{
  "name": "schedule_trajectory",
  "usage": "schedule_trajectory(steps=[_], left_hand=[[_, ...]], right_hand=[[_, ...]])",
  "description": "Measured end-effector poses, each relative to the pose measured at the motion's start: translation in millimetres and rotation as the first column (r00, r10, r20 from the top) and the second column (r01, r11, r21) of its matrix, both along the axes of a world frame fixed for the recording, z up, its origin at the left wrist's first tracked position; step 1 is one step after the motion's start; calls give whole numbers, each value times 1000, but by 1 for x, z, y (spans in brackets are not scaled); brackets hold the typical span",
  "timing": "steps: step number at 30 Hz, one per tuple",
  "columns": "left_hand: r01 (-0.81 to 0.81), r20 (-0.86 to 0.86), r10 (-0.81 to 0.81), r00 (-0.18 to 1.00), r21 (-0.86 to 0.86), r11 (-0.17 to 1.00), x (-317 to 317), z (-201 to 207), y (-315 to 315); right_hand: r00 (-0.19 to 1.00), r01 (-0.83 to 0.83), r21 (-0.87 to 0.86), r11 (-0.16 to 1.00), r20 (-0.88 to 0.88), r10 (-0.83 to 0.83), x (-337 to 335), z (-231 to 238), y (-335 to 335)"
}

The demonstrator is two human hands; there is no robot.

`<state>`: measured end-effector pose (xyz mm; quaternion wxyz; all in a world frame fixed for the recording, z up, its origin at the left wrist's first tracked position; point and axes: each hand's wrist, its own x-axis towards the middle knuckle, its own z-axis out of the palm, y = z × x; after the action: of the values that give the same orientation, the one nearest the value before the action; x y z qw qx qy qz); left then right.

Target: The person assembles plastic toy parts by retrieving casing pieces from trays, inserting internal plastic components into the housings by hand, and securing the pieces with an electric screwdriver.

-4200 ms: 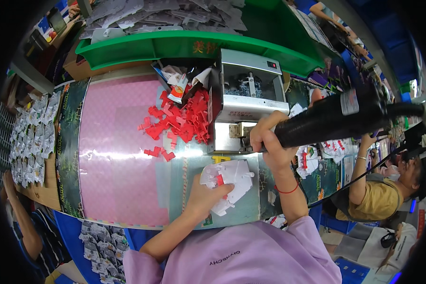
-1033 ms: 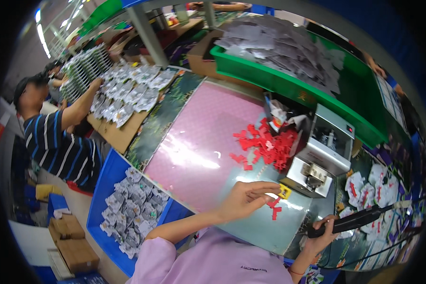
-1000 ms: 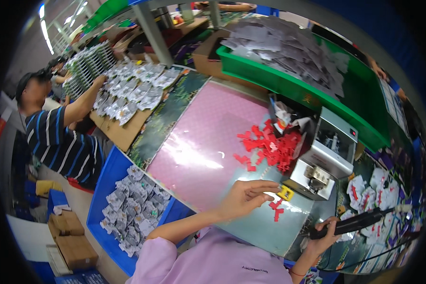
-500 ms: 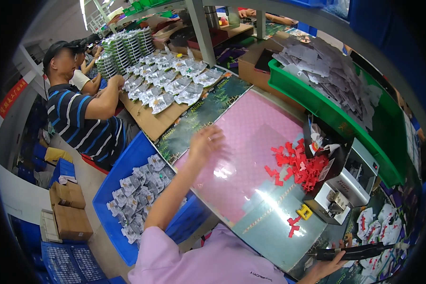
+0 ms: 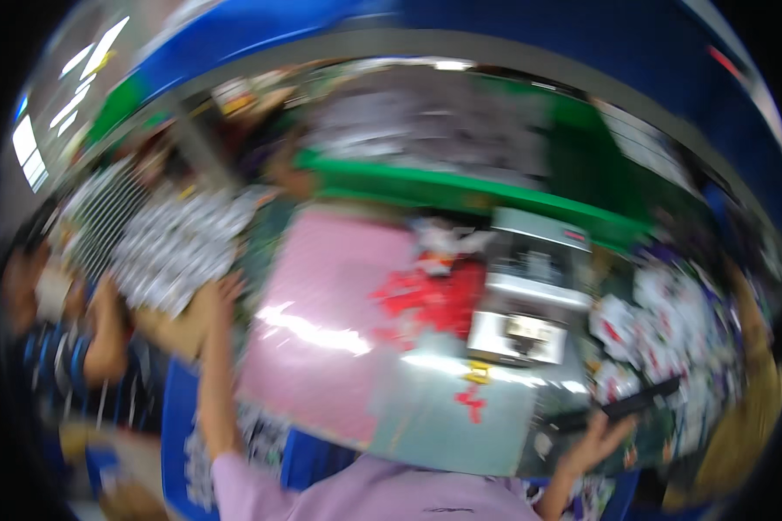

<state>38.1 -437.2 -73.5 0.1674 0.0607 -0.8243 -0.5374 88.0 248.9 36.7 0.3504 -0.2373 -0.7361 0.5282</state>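
The whole view is smeared by motion. My left hand [image 5: 223, 288] reaches out on the left, fingers stretched and apart, beside the rows of silvery-grey plastic-looking parts [image 5: 172, 247]; nothing shows in it. Low on the right, my right hand [image 5: 593, 445] has its fingers spread just below a black electric screwdriver [image 5: 619, 406]. Whether a fingertip touches the screwdriver cannot be made out. Red plastic pieces [image 5: 434, 300] lie in a heap mid-table, with a few more red pieces [image 5: 471, 404] nearer me, below a small yellow piece [image 5: 477, 372].
A silver-and-black machine [image 5: 530, 295] stands right of the red heap. Behind runs a long green bin [image 5: 460, 194] of grey sheets. White parts with red bits [image 5: 643, 321] lie at right. A blue crate [image 5: 175, 434] is below my left arm. People sit at both sides.
The view has swung to the right and is now blurred. My left hand has moved from above the pink mat to beside the grey parts. My right hand's fingers are spread below the screwdriver.
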Motion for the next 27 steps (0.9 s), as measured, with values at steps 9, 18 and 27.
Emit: schedule_trajectory(steps=[9,18,27], left_hand=[[430,-67,-557,828,713,553,-201,27,375],[554,-83,-624,777,561,615,-101,102,478],[524,-60,-548,834,395,755,-35,131,490]], right_hand=[[985,-126,347,929,-65,158,-6,11,7],[939,-250,261,932,-168,299,3,1,8],[938,-175,412,894,-207,279,1,17,4]])
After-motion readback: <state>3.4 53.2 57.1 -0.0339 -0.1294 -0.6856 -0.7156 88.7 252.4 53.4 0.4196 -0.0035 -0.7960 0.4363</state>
